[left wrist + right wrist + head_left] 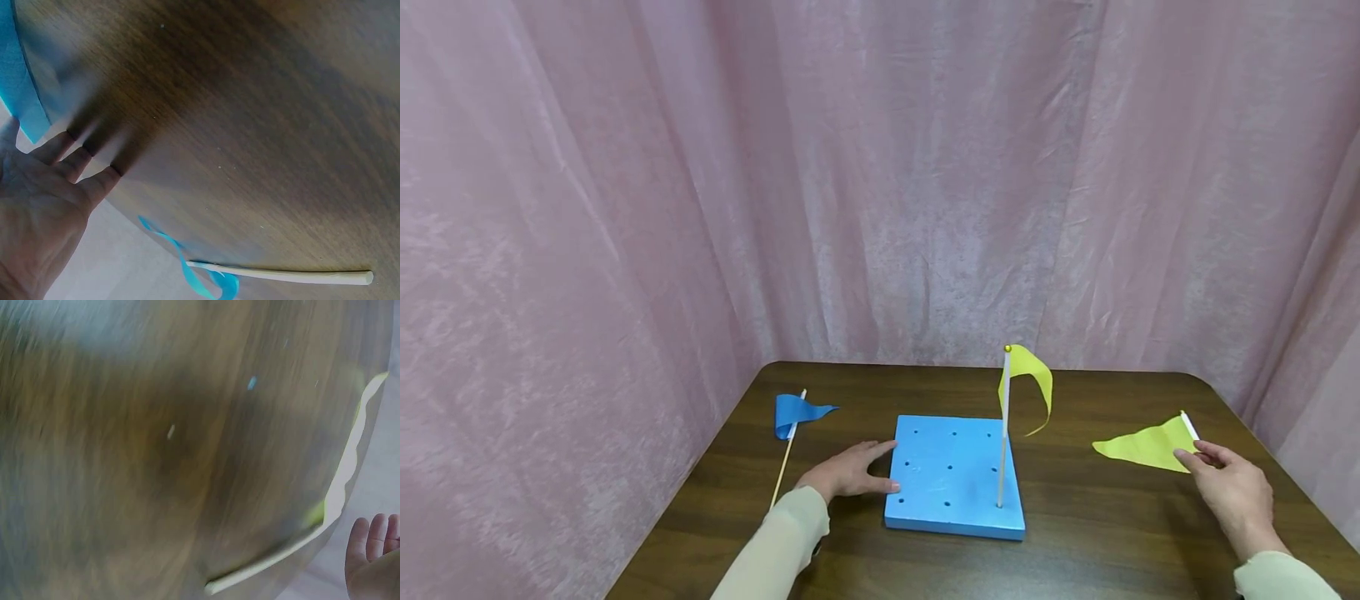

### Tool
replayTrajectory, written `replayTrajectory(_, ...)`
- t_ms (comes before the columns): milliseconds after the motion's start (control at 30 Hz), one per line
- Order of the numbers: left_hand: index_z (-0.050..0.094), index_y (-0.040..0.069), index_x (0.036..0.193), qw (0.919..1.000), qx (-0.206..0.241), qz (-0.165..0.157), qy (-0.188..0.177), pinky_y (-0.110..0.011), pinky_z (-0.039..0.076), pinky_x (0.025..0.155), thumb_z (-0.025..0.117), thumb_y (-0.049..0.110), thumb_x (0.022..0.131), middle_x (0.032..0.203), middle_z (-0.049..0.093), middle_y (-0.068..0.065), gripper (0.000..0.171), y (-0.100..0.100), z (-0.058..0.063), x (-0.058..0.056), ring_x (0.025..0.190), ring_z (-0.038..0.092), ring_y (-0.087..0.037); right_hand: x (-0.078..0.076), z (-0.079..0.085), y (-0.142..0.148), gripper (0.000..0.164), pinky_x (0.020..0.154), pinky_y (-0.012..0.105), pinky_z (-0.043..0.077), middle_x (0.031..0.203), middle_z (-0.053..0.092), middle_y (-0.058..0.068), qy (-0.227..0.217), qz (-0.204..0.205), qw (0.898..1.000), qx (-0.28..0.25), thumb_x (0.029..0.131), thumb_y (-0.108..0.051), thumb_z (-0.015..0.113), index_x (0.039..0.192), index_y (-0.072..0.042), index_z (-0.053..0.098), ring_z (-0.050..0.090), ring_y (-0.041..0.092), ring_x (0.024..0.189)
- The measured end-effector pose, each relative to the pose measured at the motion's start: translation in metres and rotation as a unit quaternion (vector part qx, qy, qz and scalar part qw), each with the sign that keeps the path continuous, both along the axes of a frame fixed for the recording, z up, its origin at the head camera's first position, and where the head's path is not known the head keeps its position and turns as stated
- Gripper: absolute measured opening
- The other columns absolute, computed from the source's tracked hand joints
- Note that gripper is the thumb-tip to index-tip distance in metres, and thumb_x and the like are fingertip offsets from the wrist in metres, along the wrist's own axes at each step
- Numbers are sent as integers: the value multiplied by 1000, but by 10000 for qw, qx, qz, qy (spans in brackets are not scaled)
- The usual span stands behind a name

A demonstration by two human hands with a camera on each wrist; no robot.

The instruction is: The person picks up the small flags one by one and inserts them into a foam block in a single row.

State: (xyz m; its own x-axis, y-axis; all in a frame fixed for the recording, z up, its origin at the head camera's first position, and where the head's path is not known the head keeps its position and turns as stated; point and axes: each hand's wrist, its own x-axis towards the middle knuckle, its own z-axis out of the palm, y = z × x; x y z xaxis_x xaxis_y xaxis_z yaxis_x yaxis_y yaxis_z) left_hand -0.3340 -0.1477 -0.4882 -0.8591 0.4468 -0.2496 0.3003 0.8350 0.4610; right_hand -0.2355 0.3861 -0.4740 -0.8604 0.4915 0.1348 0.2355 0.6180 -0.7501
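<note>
A square blue board [931,482] with rows of small holes lies on the table. My left hand [854,471] is spread at its left side, thumb and index fingertip at the board's edge. One yellow flag [1032,367] stands upright on a stick in the board's near right hole. Over to the right, my right hand [1236,492] reaches to a second yellow flag [1150,446], fingertips right at its stick. In the right wrist view the fingers [376,540] are loosely extended beside that flag's pale stick [269,561], not curled round it.
Left of my left hand, a blue flag [795,410] lies with its stick [294,275] pointing toward me. The brown wooden table [1075,542] has rounded far corners. Pink curtains [910,183] hang behind it and along both sides.
</note>
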Motion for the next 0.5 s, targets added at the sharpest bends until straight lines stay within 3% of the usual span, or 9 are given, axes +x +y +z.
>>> replayTrajectory(100,33,36,155,10000,3,-13,-3,-63,31,107,66,67,84,159,30,-8,85,1,2,0,146,26,-33,6,-1,12,63,87,54,38,94,72,14,-54,-163,9999,21,97,-44,59,132,9,55,52,47,112)
replayTrajectory(167,33,36,155,10000,-4,-30,8,-64,31,107,66,66,84,159,30,-8,84,1,3,1,146,26,-33,9,-2,18,62,92,57,36,105,69,25,-118,-239,9996,5,98,-42,59,131,10,54,50,50,114)
replayTrajectory(267,32,35,155,10000,-1,-37,10,-64,31,107,66,66,84,159,31,-8,84,1,4,1,146,27,-33,11,-6,26,62,96,60,33,108,67,27,-323,-384,9987,18,97,-41,59,130,11,53,48,52,116)
replayTrajectory(500,33,36,155,10000,1,-26,-3,-64,30,108,66,67,84,160,30,-7,85,0,3,1,146,26,-33,19,-15,33,62,91,60,36,127,54,34,-986,-440,9937,286,96,-41,58,126,12,54,47,56,113)
